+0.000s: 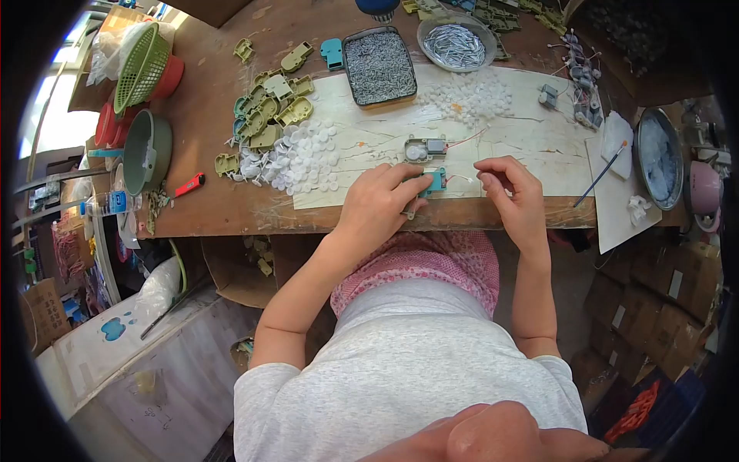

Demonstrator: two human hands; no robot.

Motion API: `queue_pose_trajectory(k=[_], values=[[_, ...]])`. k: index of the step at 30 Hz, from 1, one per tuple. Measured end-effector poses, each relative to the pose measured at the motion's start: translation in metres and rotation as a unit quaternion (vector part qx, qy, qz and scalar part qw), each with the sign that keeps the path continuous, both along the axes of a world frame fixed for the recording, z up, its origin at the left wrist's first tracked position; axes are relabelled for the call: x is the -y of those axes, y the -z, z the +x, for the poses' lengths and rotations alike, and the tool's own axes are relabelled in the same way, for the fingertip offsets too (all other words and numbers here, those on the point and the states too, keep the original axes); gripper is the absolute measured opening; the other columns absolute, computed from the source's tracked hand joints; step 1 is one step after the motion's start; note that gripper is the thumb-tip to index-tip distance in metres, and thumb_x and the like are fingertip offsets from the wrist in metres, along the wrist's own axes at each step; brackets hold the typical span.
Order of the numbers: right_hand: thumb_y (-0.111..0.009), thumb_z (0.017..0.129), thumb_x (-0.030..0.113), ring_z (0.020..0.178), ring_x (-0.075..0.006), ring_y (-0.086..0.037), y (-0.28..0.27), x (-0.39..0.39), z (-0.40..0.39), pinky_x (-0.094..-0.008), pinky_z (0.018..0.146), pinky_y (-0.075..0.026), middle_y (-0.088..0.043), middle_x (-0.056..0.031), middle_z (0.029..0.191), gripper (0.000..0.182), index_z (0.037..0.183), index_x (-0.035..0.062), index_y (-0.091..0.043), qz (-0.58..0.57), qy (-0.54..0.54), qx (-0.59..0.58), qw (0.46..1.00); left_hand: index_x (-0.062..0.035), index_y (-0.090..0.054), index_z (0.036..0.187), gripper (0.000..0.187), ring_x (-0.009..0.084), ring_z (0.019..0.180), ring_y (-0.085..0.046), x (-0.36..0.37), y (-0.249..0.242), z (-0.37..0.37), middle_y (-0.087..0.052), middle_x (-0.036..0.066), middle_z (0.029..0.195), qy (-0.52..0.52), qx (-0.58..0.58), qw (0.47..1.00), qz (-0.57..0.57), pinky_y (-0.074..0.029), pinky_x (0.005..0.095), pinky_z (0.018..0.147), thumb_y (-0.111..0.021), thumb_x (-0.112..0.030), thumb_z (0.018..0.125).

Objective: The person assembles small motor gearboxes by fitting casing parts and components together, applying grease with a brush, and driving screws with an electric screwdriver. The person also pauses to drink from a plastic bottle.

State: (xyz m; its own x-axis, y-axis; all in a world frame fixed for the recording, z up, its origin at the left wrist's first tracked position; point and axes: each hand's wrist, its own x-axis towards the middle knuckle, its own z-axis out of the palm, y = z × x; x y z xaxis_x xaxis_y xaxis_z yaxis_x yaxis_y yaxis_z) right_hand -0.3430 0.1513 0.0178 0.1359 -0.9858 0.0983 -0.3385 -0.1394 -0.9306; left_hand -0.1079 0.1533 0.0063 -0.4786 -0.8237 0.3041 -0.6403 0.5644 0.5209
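Observation:
My left hand [385, 195] is closed on a small teal plastic housing [438, 180] at the table's front edge, with the fingers covering much of it. A small white piece on thin wires [470, 179] sticks out from the housing's right side. To the right, my right hand [514, 189] is half curled, thumb and forefinger a little apart with nothing visible between them. Just beyond my hands lies an opened grey housing [425, 148] with round white parts, a small motor inside and a red wire running off to the right.
Left of my hands are white round plastic pieces [304, 158] and olive housings [269, 104]. Farther back stand a black tray of screws [416, 86] and a bowl of metal pins [488, 40]. A red cutter [189, 185] lies left; a blue screwdriver [599, 176] lies right.

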Motion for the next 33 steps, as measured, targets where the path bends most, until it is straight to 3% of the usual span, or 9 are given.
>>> queue_pose_trajectory(k=[8,11,14,17,18,22,25,28,33], values=[[-0.061,0.093,0.007,0.072,-0.0058,-0.056,0.013,0.01,0.007,-0.0197,0.064,-0.045,-0.062,-0.0014,0.085,0.018,0.109,0.0004,-0.063,0.094,0.033,0.023,0.995,-0.0121,-0.068,0.108,0.039,0.0264,0.089,-0.062,0.012,-0.004,0.008,-0.064,0.008,0.104,0.068,0.034,0.997,0.013,-0.051,0.0385,0.071,-0.079,-0.016,0.07],[-0.062,0.093,0.008,0.07,-0.005,-0.054,0.014,0.013,0.01,-0.0191,0.063,-0.044,-0.062,0.0004,0.083,0.023,0.114,0.0013,-0.061,0.063,0.072,0.091,0.991,-0.0103,-0.064,0.117,0.044,0.0215,0.086,-0.059,0.009,-0.008,0.007,-0.06,0.008,0.104,-0.001,-0.077,0.997,0.029,-0.048,0.033,0.072,-0.076,-0.016,0.075],[-0.062,0.093,0.009,0.069,-0.0052,-0.054,0.014,0.023,0.021,-0.0205,0.062,-0.045,-0.062,0.0019,0.081,0.02,0.111,0.0015,-0.064,0.085,0.065,0.132,0.985,-0.0019,-0.057,0.121,0.037,0.0138,0.093,-0.055,0.015,-0.009,0.004,-0.056,0.005,0.1,-0.115,-0.391,0.877,0.254,-0.04,0.0248,0.088,-0.064,-0.015,0.088],[-0.064,0.092,0.009,0.068,-0.0057,-0.054,0.01,0.029,0.029,-0.0217,0.062,-0.046,-0.064,0.0006,0.082,0.016,0.105,0.0005,-0.066,0.051,0.06,0.056,0.995,-0.0014,-0.058,0.116,0.03,0.0097,0.089,-0.056,0.031,-0.018,0.012,-0.058,0.002,0.093,-0.092,-0.382,0.835,0.385,-0.044,0.0237,0.083,-0.065,-0.015,0.09],[-0.064,0.092,0.009,0.068,-0.0057,-0.054,0.01,0.03,0.032,-0.0217,0.062,-0.046,-0.064,0.0006,0.082,0.016,0.105,0.0005,-0.066,0.05,0.059,0.055,0.995,-0.0025,-0.057,0.117,0.031,0.0075,0.078,-0.055,0.035,-0.015,0.012,-0.058,0.001,0.084,-0.063,-0.423,0.813,0.396,-0.045,0.0219,0.071,-0.065,-0.016,0.091],[-0.067,0.088,0.003,0.062,-0.0098,-0.055,0.006,0.032,0.046,-0.0251,0.057,-0.045,-0.064,-0.0047,0.079,0.008,0.095,-0.0005,-0.067,-0.095,0.045,-0.057,0.993,-0.0033,-0.061,0.11,0.024,0.0052,0.074,-0.058,0.047,-0.007,0.005,-0.062,0.002,0.083,-0.085,-0.468,0.779,0.408,-0.047,0.0204,0.069,-0.068,-0.012,0.089],[-0.068,0.085,0.001,0.059,-0.0129,-0.056,0.005,0.033,0.055,-0.0274,0.054,-0.044,-0.063,-0.0067,0.077,0.007,0.092,-0.0007,-0.065,-0.157,0.029,-0.117,0.98,-0.0047,-0.058,0.119,0.03,0.0094,0.075,-0.058,0.053,-0.002,-0.005,-0.064,0.006,0.086,-0.099,-0.398,0.821,0.397,-0.048,0.0259,0.068,-0.062,-0.019,0.093],[-0.068,0.084,0.0,0.059,-0.0137,-0.056,0.003,0.035,0.057,-0.0281,0.053,-0.044,-0.062,-0.0072,0.076,0.007,0.09,-0.001,-0.064,-0.181,0.027,-0.142,0.973,-0.0009,-0.052,0.126,0.037,0.0368,0.093,-0.059,0.049,-0.002,-0.016,-0.058,0.02,0.106,-0.034,-0.242,0.963,0.114,-0.048,0.0419,0.081,-0.052,-0.013,0.091],[-0.065,0.086,-0.001,0.061,-0.0107,-0.057,0.009,0.035,0.053,-0.0262,0.056,-0.046,-0.064,-0.0071,0.079,0.006,0.091,-0.0025,-0.064,-0.102,0.048,-0.086,0.99,0.0,-0.052,0.127,0.042,0.0357,0.094,-0.058,0.044,0.002,-0.018,-0.058,0.019,0.108,-0.024,-0.164,0.985,0.045,-0.047,0.0425,0.085,-0.059,-0.012,0.087]])
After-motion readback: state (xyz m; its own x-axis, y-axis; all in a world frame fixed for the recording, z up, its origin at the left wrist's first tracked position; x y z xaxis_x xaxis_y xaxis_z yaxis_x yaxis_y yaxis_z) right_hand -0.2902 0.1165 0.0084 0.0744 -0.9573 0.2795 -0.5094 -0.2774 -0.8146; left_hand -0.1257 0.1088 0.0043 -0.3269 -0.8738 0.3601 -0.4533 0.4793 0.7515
